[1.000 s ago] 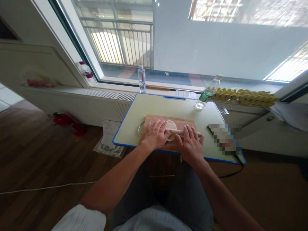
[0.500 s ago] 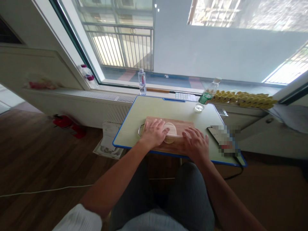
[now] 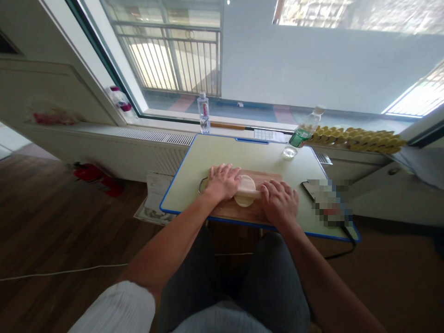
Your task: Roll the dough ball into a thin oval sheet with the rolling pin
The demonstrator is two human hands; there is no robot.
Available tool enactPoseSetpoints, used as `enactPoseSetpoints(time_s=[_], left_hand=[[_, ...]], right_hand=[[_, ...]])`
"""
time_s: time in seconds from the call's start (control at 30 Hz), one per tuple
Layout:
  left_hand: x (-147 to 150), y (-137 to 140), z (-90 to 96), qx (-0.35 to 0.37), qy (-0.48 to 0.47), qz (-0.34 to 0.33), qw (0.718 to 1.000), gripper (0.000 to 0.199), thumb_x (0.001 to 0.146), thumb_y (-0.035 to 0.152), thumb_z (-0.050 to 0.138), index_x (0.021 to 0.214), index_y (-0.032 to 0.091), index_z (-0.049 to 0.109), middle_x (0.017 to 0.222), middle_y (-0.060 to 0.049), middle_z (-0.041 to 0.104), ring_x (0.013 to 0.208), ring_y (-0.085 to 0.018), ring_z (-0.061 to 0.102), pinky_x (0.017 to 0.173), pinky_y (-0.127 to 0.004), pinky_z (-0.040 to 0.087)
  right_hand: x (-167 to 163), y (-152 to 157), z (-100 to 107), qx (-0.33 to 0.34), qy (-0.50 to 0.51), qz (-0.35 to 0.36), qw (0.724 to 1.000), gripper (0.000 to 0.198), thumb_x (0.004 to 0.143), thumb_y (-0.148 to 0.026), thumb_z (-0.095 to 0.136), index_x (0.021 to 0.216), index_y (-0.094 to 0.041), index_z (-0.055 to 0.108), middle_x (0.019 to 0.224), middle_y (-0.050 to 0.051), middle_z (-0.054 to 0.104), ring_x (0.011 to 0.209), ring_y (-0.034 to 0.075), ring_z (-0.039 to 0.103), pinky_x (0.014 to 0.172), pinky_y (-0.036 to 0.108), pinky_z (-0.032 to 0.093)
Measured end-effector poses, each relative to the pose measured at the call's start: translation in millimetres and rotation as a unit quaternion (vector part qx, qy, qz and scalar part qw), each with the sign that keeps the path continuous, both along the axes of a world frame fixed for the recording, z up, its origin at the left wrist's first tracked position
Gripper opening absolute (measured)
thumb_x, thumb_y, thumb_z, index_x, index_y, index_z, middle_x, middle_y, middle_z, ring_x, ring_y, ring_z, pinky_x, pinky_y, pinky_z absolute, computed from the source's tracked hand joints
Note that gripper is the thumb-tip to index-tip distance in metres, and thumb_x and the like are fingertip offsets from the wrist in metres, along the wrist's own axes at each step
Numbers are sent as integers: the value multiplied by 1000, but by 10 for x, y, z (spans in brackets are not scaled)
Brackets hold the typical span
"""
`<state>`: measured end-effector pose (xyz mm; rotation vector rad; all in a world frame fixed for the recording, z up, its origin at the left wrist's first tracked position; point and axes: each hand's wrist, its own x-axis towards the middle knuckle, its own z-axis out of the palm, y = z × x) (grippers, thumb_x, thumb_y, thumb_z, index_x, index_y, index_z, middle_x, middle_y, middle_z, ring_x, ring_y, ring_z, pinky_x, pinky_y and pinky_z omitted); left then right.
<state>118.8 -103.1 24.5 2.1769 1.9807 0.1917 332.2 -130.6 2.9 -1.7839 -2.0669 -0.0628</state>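
The rolling pin (image 3: pixel 250 193) lies across the dough disc (image 3: pixel 246 183) on the wooden board (image 3: pixel 250 212), which sits at the near edge of the tabletop (image 3: pixel 225 151). The pin's long axis runs left to right, roughly parallel to that near edge; the disc shows on both sides of it, toward the far edge and toward the near edge. The left hand (image 3: pixel 224 182) lies palm down over the left end of the pin, fingers extended and slightly spread, thumb beside the disc. The right hand (image 3: pixel 280 202) covers the right end with its fingers bent; whether it grips the pin or only presses on it cannot be told. The disc lies between the hands and nearer to the left one; the right hand is well clear of it. A metal handle (image 3: pixel 200 186) projects from the board toward the tabletop's left edge. A green-labelled bottle (image 3: pixel 300 137) stands near the far right corner. A flat device (image 3: pixel 311 193), partly masked by pixelation, lies between the board and the right edge, with a black cord (image 3: pixel 351 240) passing over the near right corner.
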Motion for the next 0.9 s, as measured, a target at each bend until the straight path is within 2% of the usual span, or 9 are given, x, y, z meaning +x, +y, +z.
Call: enactPoseSetpoints(time_s=[0.13, 0.23, 0.43, 0.63, 0.77, 0.9], left_hand=[[-19, 173, 0, -8, -22, 5, 1000, 65, 113, 56, 26, 168, 29, 47, 179, -10, 38, 166, -35, 32, 134, -70, 18], [-20, 184, 4, -15, -27, 6, 1000, 65, 112, 57, 27, 167, 30, 47, 179, -9, 37, 167, -35, 30, 134, -70, 18], [17, -154, -48, 35, -13, -4, 999, 61, 113, 53, 30, 167, 31, 48, 178, -9, 40, 166, -34, 32, 135, -69, 17], [30, -399, -123, 77, -4, -13, 997, 60, 113, 53, 33, 164, 30, 54, 176, -8, 43, 165, -33, 34, 137, -66, 16], [33, -316, -94, 70, -2, -13, 997, 60, 113, 53, 32, 165, 30, 52, 176, -9, 43, 165, -33, 35, 136, -67, 16], [24, -112, -48, 40, -8, -7, 999, 60, 114, 53, 31, 167, 31, 49, 176, -8, 43, 165, -33, 35, 135, -67, 17]], right_hand=[[-32, 165, 33, -12, -11, -8, 1000, 49, 114, -44, 35, 132, -26, 76, 152, 8, 69, 145, 32, 48, 123, 58, 28], [-46, 175, 51, -33, -19, -17, 999, 51, 113, -44, 34, 138, -26, 74, 156, 9, 66, 147, 33, 46, 124, 61, 28], [0, -119, 50, -74, -41, -24, 996, 60, 114, -46, 28, 158, -21, 59, 170, 11, 51, 160, 35, 36, 128, 66, 26], [47, -421, -38, -38, -46, -18, 998, 64, 115, -47, 25, 164, -14, 52, 172, 16, 48, 161, 34, 35, 130, 66, 23], [27, -364, -42, -33, -30, -17, 999, 64, 114, -48, 28, 163, -14, 53, 171, 17, 49, 160, 36, 36, 130, 68, 21], [-10, -105, -1, -62, -22, -19, 998, 64, 114, -48, 27, 159, -15, 58, 170, 14, 50, 160, 37, 36, 129, 72, 20]])
